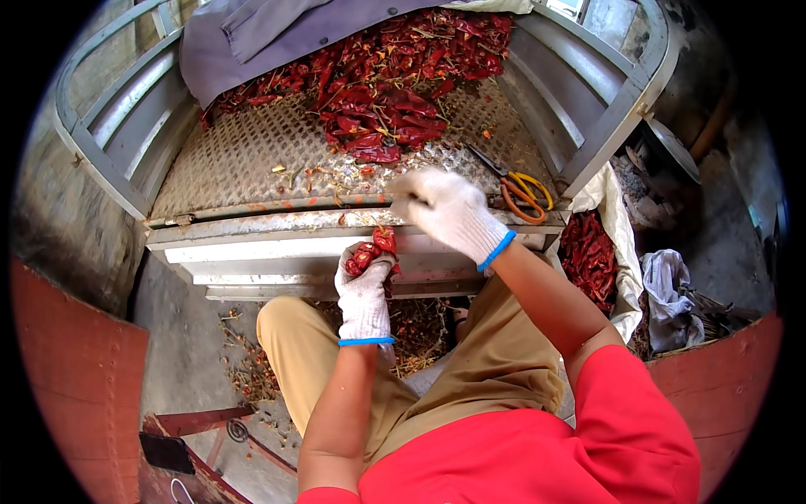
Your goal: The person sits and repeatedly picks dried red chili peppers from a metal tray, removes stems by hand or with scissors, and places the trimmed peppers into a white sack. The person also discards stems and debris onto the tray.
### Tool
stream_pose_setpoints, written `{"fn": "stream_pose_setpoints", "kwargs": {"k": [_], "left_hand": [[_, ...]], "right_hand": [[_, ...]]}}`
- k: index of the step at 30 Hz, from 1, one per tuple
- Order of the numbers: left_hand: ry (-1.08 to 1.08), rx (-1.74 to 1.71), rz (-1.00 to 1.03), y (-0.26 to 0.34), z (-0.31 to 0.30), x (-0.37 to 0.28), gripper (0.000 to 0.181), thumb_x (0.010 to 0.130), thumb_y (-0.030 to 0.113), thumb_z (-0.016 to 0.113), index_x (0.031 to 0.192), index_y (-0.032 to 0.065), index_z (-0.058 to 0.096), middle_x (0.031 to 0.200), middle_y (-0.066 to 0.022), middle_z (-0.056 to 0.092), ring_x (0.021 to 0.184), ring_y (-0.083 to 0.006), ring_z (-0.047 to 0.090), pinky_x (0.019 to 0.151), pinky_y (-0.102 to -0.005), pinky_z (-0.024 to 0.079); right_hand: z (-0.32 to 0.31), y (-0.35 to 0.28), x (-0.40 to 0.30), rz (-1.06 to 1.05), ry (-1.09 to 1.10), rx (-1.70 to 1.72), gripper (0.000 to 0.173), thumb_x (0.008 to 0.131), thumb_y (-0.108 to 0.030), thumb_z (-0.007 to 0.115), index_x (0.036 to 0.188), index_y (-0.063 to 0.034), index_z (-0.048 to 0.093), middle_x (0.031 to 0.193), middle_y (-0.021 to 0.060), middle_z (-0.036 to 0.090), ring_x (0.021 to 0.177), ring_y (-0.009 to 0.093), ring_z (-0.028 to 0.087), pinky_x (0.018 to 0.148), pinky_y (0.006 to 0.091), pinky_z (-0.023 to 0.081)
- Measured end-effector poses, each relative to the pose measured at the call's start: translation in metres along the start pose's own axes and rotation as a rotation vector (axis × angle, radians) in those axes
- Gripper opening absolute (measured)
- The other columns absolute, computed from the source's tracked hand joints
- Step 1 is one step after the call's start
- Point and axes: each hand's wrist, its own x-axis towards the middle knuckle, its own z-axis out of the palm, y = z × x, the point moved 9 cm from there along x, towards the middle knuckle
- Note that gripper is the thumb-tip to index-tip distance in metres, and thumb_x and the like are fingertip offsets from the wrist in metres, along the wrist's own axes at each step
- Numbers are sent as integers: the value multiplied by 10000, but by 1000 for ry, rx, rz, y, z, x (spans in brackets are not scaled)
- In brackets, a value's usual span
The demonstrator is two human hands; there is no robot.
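Observation:
My left hand point(365, 296), in a white knit glove with a blue cuff, grips a small bunch of dried red chillies point(363, 257) upright before the tailgate. Above and right of it, my right hand point(441, 211), gloved alike, is blurred over the rim of the cargo bed point(233, 145). Its fingers are curled; whether they hold anything is not clear. A heap of dried red chillies point(390, 120) spreads over the patterned metal floor beyond both hands. Scissors point(503, 177) with orange and yellow handles lie right of my right hand.
A grey-purple jacket point(283, 44) covers part of the heap. At right stands a white sack point(630, 277) with dried chillies point(589, 258) inside, beside a plastic bag point(669, 290). Stem scraps point(252, 372) litter the floor. A dark phone point(167, 452) lies at lower left.

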Motion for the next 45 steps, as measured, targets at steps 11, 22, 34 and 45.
{"fn": "stream_pose_setpoints", "kwargs": {"k": [11, 22, 34, 45], "left_hand": [[-183, -132, -31, -3, 9, -16, 173, 843, -55, 569, 993, 14, 623, 821, -74, 653, 675, -177, 611, 618, -291, 508], [-315, -303, -412, -25, 25, -43, 151, 798, 19, 628, 949, 24, 627, 789, -62, 637, 702, -200, 617, 640, -357, 510], [-503, -282, -409, -12, 38, -51, 100, 763, 22, 595, 860, -3, 595, 705, -65, 533, 593, -159, 476, 541, -288, 370], [-481, -393, -349, -18, 32, -44, 228, 746, 20, 596, 963, -43, 623, 833, -100, 601, 582, -183, 481, 585, -308, 395]], "right_hand": [[21, -29, -37, -323, 27, 137, 180, 884, -242, 670, 936, -77, 717, 916, 128, 686, 915, 341, 674, 780, 439, 537], [22, -36, -59, -438, 56, -14, 163, 869, -226, 693, 960, -97, 732, 910, 105, 695, 879, 304, 683, 774, 422, 544], [74, 25, -76, 706, 42, 1172, 204, 919, -146, 659, 1106, -74, 697, 1000, 79, 720, 871, 197, 684, 757, 320, 545], [7, 9, -66, 73, -63, 176, 189, 890, -206, 675, 993, -59, 732, 903, 137, 716, 868, 285, 694, 792, 371, 528]]}}
